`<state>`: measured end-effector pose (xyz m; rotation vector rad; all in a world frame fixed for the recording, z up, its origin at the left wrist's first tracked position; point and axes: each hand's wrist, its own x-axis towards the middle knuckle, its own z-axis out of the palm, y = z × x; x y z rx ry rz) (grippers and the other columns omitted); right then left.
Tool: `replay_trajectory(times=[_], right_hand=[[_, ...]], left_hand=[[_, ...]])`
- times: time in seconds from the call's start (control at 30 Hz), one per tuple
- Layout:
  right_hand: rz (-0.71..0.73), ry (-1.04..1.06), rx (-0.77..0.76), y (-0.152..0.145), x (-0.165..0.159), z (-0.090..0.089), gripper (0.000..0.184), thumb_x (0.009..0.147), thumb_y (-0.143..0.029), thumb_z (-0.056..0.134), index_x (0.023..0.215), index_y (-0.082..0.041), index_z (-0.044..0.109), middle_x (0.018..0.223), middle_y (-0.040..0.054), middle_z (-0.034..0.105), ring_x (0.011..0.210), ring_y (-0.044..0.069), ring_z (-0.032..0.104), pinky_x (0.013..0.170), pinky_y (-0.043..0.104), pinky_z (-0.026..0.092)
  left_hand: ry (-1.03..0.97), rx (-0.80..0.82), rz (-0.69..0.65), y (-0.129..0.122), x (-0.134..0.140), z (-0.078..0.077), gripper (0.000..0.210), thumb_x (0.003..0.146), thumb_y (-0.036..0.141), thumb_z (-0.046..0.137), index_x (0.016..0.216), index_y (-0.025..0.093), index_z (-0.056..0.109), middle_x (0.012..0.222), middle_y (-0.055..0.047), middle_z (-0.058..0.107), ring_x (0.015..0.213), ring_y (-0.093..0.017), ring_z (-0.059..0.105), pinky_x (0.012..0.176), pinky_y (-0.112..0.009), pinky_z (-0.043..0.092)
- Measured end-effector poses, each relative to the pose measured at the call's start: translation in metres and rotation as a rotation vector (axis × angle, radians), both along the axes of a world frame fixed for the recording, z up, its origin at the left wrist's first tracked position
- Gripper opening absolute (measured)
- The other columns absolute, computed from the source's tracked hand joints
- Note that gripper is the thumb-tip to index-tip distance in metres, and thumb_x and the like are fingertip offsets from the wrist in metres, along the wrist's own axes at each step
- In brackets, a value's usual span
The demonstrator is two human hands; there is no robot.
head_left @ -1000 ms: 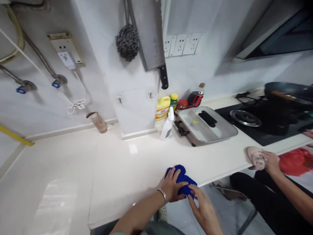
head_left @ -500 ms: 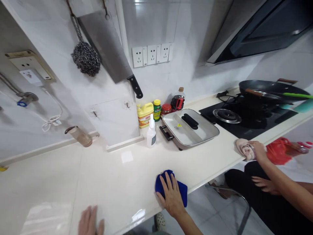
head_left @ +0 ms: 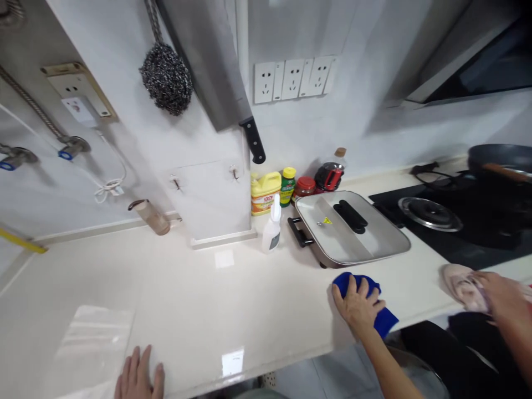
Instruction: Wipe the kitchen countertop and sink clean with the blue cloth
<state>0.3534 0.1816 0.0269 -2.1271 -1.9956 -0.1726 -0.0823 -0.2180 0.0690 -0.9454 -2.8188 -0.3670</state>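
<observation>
My right hand (head_left: 359, 306) presses a blue cloth (head_left: 384, 322) onto the white countertop, its fingers spread and curled over the fabric. Part of the cloth sticks out past the palm toward the counter's front edge. Just beyond it stands an electric pan (head_left: 376, 244) with a glass lid and black handles. My left hand (head_left: 140, 377) rests on the countertop (head_left: 178, 310) at the lower left, fingers apart, with nothing in it. A white spray bottle (head_left: 272, 230) is upright to the left of the pan.
At the right, a co-worker's hand (head_left: 499, 293) holds a pale cloth (head_left: 463, 285) by the cooktop (head_left: 490, 238). A yellow jug (head_left: 266, 194), jars and a dark bottle (head_left: 331, 173) line the wall. A cleaver (head_left: 208, 61) and a steel scrubber (head_left: 166, 79) hang above.
My right hand has slid the blue cloth rightward along the counter, nearer the pan. My left hand stays on the countertop at the lower left. The view has turned left and come closer.
</observation>
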Motion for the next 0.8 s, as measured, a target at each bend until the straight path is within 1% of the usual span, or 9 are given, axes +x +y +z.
replay_trajectory(times=[0.07, 0.17, 0.3, 0.37, 0.5, 0.57, 0.63, 0.73, 0.8], right_hand=[[0.038, 0.020, 0.063, -0.010, -0.027, -0.001, 0.070, 0.096, -0.054, 0.026, 0.147, -0.008, 0.044, 0.153, 0.0259, 0.034, 0.141, 0.052, 0.021, 0.105, 0.072, 0.024], [0.214, 0.038, 0.061, -0.036, -0.081, 0.005, 0.068, 0.095, -0.050, 0.032, 0.148, -0.008, 0.043, 0.154, 0.0276, 0.033, 0.143, 0.052, 0.020, 0.104, 0.074, 0.024], [0.439, 0.089, -0.055, -0.061, -0.166, 0.023, 0.065, 0.093, -0.045, 0.040, 0.147, -0.009, 0.046, 0.157, 0.0260, 0.032, 0.143, 0.052, 0.020, 0.109, 0.073, 0.017], [0.545, 0.119, -0.132, -0.070, -0.207, 0.032, 0.067, 0.092, -0.048, 0.045, 0.148, -0.010, 0.045, 0.158, 0.0236, 0.032, 0.144, 0.052, 0.020, 0.112, 0.071, 0.012], [0.802, 0.159, -0.264, -0.106, -0.263, 0.046, 0.075, 0.090, -0.057, 0.049, 0.152, -0.015, 0.039, 0.161, 0.0197, 0.029, 0.146, 0.051, 0.015, 0.115, 0.069, 0.005], [0.935, 0.176, -0.302, -0.133, -0.273, 0.047, 0.077, 0.091, -0.060, 0.047, 0.153, -0.016, 0.037, 0.163, 0.0189, 0.025, 0.147, 0.051, 0.012, 0.116, 0.069, 0.003], [1.060, 0.193, -0.316, -0.159, -0.271, 0.045, 0.079, 0.091, -0.064, 0.044, 0.154, -0.017, 0.036, 0.164, 0.0176, 0.023, 0.148, 0.049, 0.010, 0.117, 0.069, 0.003], [1.197, 0.206, -0.288, -0.189, -0.253, 0.037, 0.077, 0.091, -0.065, 0.046, 0.154, -0.022, 0.036, 0.164, 0.0149, 0.023, 0.149, 0.047, 0.012, 0.118, 0.068, 0.006], [1.230, 0.203, -0.234, -0.201, -0.233, 0.031, 0.071, 0.091, -0.059, 0.050, 0.153, -0.025, 0.039, 0.163, 0.0123, 0.027, 0.149, 0.046, 0.015, 0.118, 0.066, 0.010]], left_hand=[[0.009, -0.029, 0.007, -0.003, -0.001, 0.000, 0.065, 0.093, 0.051, 0.024, 0.143, 0.017, 0.048, 0.156, -0.012, 0.042, 0.150, -0.029, 0.029, 0.122, -0.052, 0.027], [0.019, -0.058, 0.000, -0.006, -0.002, -0.001, 0.063, 0.094, 0.050, 0.024, 0.143, 0.017, 0.047, 0.156, -0.011, 0.042, 0.151, -0.027, 0.027, 0.124, -0.049, 0.024], [0.031, -0.075, -0.019, -0.008, -0.004, -0.004, 0.062, 0.094, 0.048, 0.027, 0.143, 0.015, 0.047, 0.157, -0.013, 0.041, 0.152, -0.026, 0.024, 0.124, -0.049, 0.024], [0.037, -0.077, -0.017, -0.009, -0.004, -0.005, 0.060, 0.094, 0.046, 0.029, 0.143, 0.016, 0.046, 0.157, -0.013, 0.042, 0.151, -0.026, 0.025, 0.123, -0.049, 0.024], [0.071, -0.075, -0.019, -0.009, -0.002, -0.005, 0.058, 0.096, 0.044, 0.029, 0.142, 0.015, 0.049, 0.156, -0.013, 0.043, 0.150, -0.027, 0.029, 0.122, -0.049, 0.026], [0.081, -0.069, -0.015, -0.010, 0.000, -0.005, 0.057, 0.096, 0.042, 0.029, 0.142, 0.014, 0.050, 0.156, -0.013, 0.043, 0.148, -0.029, 0.031, 0.121, -0.050, 0.028], [0.085, -0.058, -0.015, -0.012, 0.000, -0.006, 0.056, 0.097, 0.041, 0.031, 0.141, 0.015, 0.051, 0.155, -0.013, 0.044, 0.148, -0.029, 0.032, 0.121, -0.050, 0.028], [0.106, -0.034, -0.023, -0.015, 0.000, -0.009, 0.054, 0.097, 0.040, 0.033, 0.141, 0.015, 0.051, 0.155, -0.013, 0.044, 0.148, -0.029, 0.032, 0.121, -0.050, 0.028], [0.120, -0.018, -0.029, -0.016, -0.001, -0.012, 0.053, 0.097, 0.039, 0.034, 0.142, 0.016, 0.051, 0.155, -0.013, 0.045, 0.147, -0.030, 0.032, 0.121, -0.051, 0.028]])
